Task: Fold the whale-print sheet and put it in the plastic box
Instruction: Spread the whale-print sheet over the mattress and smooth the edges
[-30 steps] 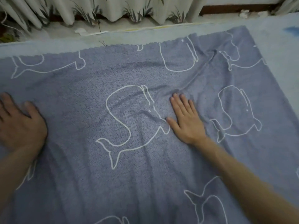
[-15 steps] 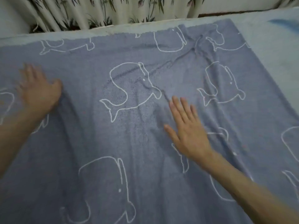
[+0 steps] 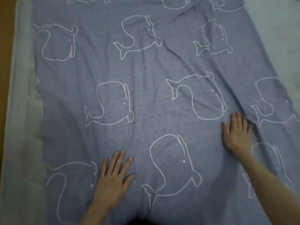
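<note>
The whale-print sheet (image 3: 146, 98), blue-grey with white whale outlines, lies spread flat and fills most of the head view. Shallow creases run down its middle and across its upper right. My left hand (image 3: 113, 177) rests flat on it near the bottom centre, fingers straight and slightly spread. My right hand (image 3: 237, 132) presses flat on the sheet at the right, fingers straight, beside a ridge of wrinkles. Neither hand holds any cloth. The plastic box is not in view.
A pale light-blue bed surface (image 3: 21, 127) shows beyond the sheet's left edge and at the upper right (image 3: 279, 30). A brown strip of floor (image 3: 5, 38) runs down the far left.
The view has tilted down, so the curtain is gone from sight. Both hands have slid toward me over the sheet, the left to the bottom centre, the right out toward the right edge.
</note>
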Action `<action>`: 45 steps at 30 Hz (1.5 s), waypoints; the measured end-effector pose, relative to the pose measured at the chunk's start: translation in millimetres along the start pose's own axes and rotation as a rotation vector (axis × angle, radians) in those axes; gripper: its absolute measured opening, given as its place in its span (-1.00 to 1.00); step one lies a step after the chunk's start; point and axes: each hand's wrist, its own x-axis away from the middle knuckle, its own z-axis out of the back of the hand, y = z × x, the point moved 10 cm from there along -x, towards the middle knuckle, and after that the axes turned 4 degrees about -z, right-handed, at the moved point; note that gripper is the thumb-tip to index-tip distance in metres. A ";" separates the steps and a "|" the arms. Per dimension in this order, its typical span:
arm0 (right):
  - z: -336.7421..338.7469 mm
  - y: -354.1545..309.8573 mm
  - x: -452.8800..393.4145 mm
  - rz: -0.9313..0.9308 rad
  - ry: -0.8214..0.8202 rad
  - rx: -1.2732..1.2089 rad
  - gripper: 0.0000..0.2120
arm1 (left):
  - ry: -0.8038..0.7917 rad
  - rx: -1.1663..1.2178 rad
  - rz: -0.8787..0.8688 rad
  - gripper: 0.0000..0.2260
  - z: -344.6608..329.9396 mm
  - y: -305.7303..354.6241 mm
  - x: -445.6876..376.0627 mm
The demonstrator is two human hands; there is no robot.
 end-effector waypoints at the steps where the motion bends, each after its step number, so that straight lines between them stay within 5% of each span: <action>1: 6.4 23.5 13.7 -0.047 -0.014 -0.003 -0.28 | 0.005 -0.028 0.030 -0.42 9.9 4.7 7.0; 6: 1.1 79.6 171.9 0.201 -0.058 -0.015 -0.40 | -0.137 0.176 0.368 -0.45 -6.2 55.7 81.1; 9: -38.2 143.2 281.4 0.291 -0.299 0.042 -0.35 | -0.248 0.233 0.284 -0.38 -52.4 143.4 136.3; 11: -43.1 206.1 301.4 0.179 -0.290 0.071 -0.36 | -0.330 0.252 0.266 -0.31 -86.8 190.6 160.4; 16: -25.0 369.4 277.5 -0.377 -0.283 -0.122 -0.38 | -0.197 0.208 0.485 -0.23 -123.2 250.8 195.2; 18: -22.2 396.8 270.8 -0.450 -0.294 -0.132 -0.37 | -0.108 0.215 0.520 -0.27 -128.4 276.1 205.1; 23: -42.8 374.8 274.9 -0.316 -0.381 -0.086 -0.17 | -0.017 0.175 0.356 -0.39 -153.2 388.3 213.0; 26: -57.0 389.3 270.7 -0.145 -0.456 -0.019 -0.12 | -0.032 0.161 0.335 -0.28 -181.0 472.4 214.1; 30: -11.5 448.2 225.1 0.160 -0.236 -0.091 -0.36 | -0.060 0.244 0.482 -0.23 -209.0 583.7 197.0; 33: 28.5 554.3 160.7 -0.169 -0.043 -0.264 -0.41 | 0.057 0.330 0.517 -0.40 -219.3 669.5 167.8; 36: 19.0 610.0 121.9 -0.336 -0.265 -0.402 -0.46 | 0.081 0.460 0.552 -0.51 -234.2 762.0 146.6; 40: 9.9 589.8 101.6 -0.209 -0.534 -0.650 -0.65 | 0.120 0.522 0.549 -0.71 -235.2 869.3 102.0; 45: -0.3 565.7 74.3 0.037 -0.589 -0.589 -0.80 | 0.139 0.429 0.709 -0.61 -239.3 913.7 36.9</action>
